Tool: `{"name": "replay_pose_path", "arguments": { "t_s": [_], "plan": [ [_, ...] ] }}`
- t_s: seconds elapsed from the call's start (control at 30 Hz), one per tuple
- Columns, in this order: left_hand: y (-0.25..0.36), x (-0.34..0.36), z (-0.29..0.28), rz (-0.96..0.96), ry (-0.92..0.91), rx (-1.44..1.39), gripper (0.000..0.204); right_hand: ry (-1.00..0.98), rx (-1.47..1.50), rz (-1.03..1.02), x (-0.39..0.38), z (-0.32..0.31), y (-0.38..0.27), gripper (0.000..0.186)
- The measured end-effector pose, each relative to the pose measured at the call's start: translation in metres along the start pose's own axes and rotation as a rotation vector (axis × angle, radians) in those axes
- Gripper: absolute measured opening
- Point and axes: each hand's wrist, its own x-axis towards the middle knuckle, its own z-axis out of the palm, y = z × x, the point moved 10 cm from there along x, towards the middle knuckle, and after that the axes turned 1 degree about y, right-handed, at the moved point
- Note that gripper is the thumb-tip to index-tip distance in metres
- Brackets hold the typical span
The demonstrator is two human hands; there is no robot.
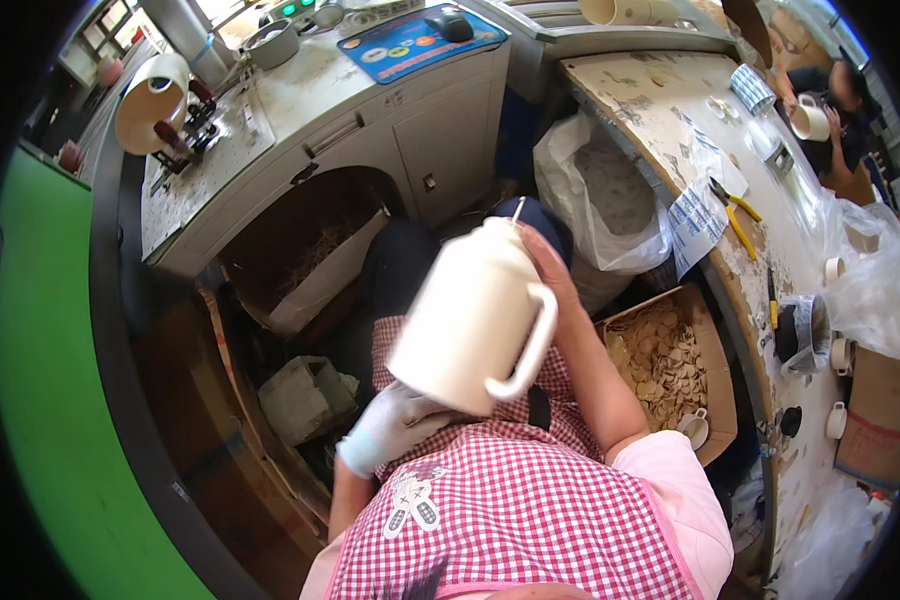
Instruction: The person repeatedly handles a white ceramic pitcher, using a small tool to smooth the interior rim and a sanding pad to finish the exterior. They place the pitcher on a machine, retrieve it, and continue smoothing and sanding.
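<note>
A cream plastic jug [467, 310] with a side handle is tilted in front of my apron, its narrow neck pointing away from me. My right hand [552, 268], bare, grips it near the neck, beyond the handle. A thin metal tip [519, 208] sticks up beside the neck; the rest of that piece is hidden. My left hand [398, 428], in a pale glove, is at the jug's wide lower end. Its fingers pass behind the jug's edge and cannot be made out.
A carton of cream plastic offcuts [660, 360] stands at my right, below a worn workbench [660, 120] with yellow-handled pliers [740, 220]. A white plastic bag [600, 195] hangs by it. Ahead is a white cabinet [450, 130]. Another person [830, 120] holds a cream jug at far right.
</note>
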Motion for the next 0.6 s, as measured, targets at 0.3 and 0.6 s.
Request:
{"name": "replay_pose_path", "arguments": {
  "t_s": [0.3,0.6],
  "plan": [
    [-0.014,0.072,-0.097,-0.143,0.488,-0.449,0.082,-0.234,-0.95,-0.576,-0.032,0.119,-0.02,0.073],
    [-0.026,0.078,-0.087,-0.153,0.451,-0.458,0.05,0.635,-1.505,-0.603,-0.056,-0.08,-0.22,0.027]
  ]
}}
